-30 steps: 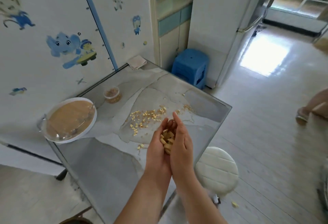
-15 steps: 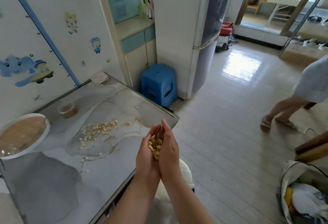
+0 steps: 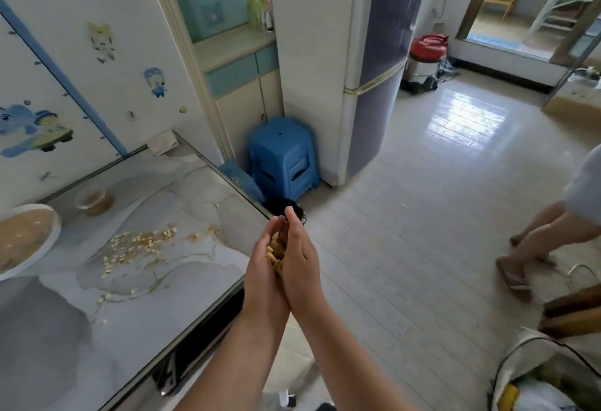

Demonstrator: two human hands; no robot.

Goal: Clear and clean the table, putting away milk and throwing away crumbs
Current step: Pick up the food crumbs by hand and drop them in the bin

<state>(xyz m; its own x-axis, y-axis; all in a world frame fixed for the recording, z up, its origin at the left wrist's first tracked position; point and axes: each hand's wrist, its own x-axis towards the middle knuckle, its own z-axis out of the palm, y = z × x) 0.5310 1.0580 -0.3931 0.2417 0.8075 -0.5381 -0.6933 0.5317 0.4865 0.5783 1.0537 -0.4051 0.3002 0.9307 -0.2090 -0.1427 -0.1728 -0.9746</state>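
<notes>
My left hand (image 3: pixel 264 277) and my right hand (image 3: pixel 303 264) are pressed side by side into a cup, fingers fairly straight, carrying a heap of yellow crumbs (image 3: pixel 275 252). They hover just past the right edge of the grey marbled table (image 3: pixel 65 329), above the floor. More crumbs (image 3: pixel 140 244) lie scattered across the table's middle. A white bowl (image 3: pixel 48 244) of beige liquid stands at the table's left edge, and a small clear cup (image 3: pixel 93 199) with brownish contents sits behind it.
A folded cloth (image 3: pixel 161 143) lies at the table's far corner. A dark bin (image 3: pixel 276 207) shows just beyond my fingertips, with blue stools (image 3: pixel 283 153) and a fridge (image 3: pixel 374 52) behind. A person's legs (image 3: pixel 536 231) stand at right; a bag (image 3: pixel 546 375) sits bottom right.
My view has swung right, away from the table. Both cupped hands have carried the crumbs from over the tabletop to beyond its right edge.
</notes>
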